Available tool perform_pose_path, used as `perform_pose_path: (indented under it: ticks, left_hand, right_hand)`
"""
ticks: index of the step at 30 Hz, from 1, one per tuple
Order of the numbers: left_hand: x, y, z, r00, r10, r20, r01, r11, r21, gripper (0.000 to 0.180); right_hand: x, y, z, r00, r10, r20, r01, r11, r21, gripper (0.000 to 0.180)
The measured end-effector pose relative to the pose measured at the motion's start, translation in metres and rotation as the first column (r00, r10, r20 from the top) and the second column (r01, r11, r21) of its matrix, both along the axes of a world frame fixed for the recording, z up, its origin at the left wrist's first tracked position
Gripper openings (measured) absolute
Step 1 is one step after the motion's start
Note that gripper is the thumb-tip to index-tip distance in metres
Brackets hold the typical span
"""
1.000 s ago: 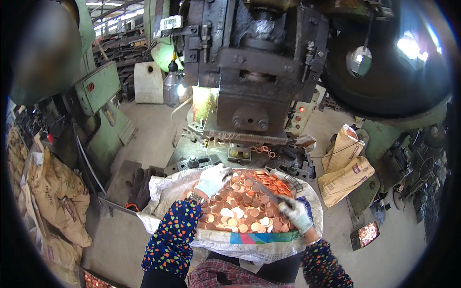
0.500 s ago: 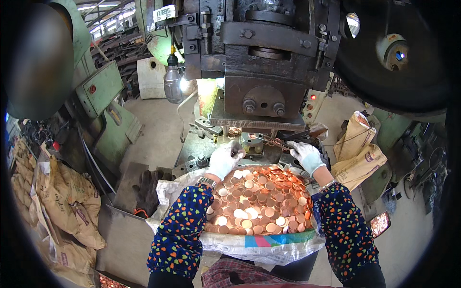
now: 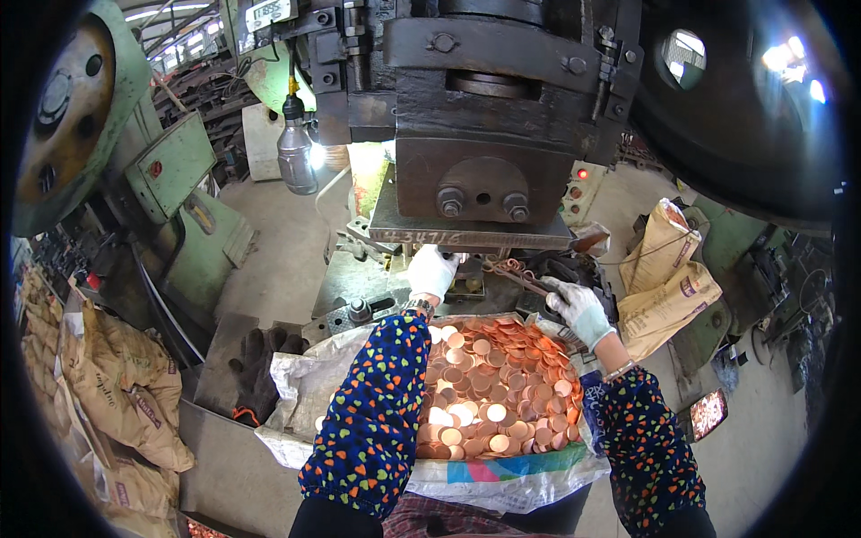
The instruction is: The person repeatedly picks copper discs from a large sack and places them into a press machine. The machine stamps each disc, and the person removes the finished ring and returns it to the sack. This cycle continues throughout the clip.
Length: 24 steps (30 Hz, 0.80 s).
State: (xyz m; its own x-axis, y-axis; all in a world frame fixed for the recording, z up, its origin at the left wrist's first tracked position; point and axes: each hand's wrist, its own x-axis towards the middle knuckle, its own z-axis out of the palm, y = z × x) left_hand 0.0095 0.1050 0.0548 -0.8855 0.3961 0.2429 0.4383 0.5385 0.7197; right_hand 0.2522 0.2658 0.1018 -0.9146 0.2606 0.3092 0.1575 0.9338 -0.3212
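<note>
Under the raised ram of a press [image 3: 484,179], my left hand [image 3: 432,273] in a white glove reaches to the die area. Its fingers look pinched together, but the press block hides the tips and whatever they hold. My right hand [image 3: 581,312], also gloved, is closed around the handles of dark metal tongs [image 3: 531,282], which point left toward the die. Several copper-coloured rings [image 3: 509,266] lie by the tongs' far end. Below both hands, a heap of round copper discs [image 3: 493,386] fills a white sack [image 3: 296,394] spread open in front of me.
A dark glove [image 3: 260,359] lies on a metal ledge at the left. Paper sacks [image 3: 126,377] stand far left, with more sacks [image 3: 668,296] at the right. A lamp [image 3: 296,152] hangs left of the ram. A large dark wheel [image 3: 735,117] looms upper right.
My left hand has moved forward from the near edge of the press bed to beneath the ram. The right hand keeps the tongs, shifted slightly. The view has tilted a little.
</note>
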Motion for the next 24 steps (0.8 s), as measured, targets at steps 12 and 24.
perform_pose_path:
  ticks: [12,24]
  left_hand:
    - [0.004,-0.011,-0.011,0.896,-0.091,-0.434,0.055,0.994,-0.096,0.027]
    - [0.076,-0.071,-0.015,0.751,-0.609,-0.255,0.534,0.788,-0.308,0.035]
  right_hand:
    - [-0.01,-0.009,0.003,0.985,-0.018,0.17,0.007,0.998,0.064,0.037]
    - [0.118,-0.09,-0.017,0.991,-0.132,-0.029,0.068,0.673,-0.736,0.043]
